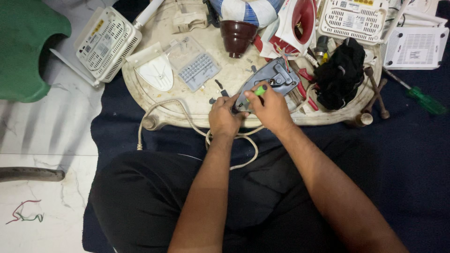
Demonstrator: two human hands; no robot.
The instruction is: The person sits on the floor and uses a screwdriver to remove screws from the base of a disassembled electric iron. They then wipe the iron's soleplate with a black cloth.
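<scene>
A grey metal iron soleplate [276,77] with its parts exposed lies on a worn white round table [164,110]. My left hand [223,116] grips the near end of the soleplate. My right hand [270,108] holds a small green-handled screwdriver [257,92], its tip pointing down at the plate's near end beside my left fingers. Red and other wires run from the far end of the plate toward a red and white iron housing [295,23].
On the table are a clear screw box [194,65], a white plastic cover [157,72], a dark brown cup [236,37], a black cloth [340,75], pliers and wooden-handled tools [377,93]. White routers [108,42] lie around. A green screwdriver [424,99] lies right. A cream cord [187,119] loops over my lap.
</scene>
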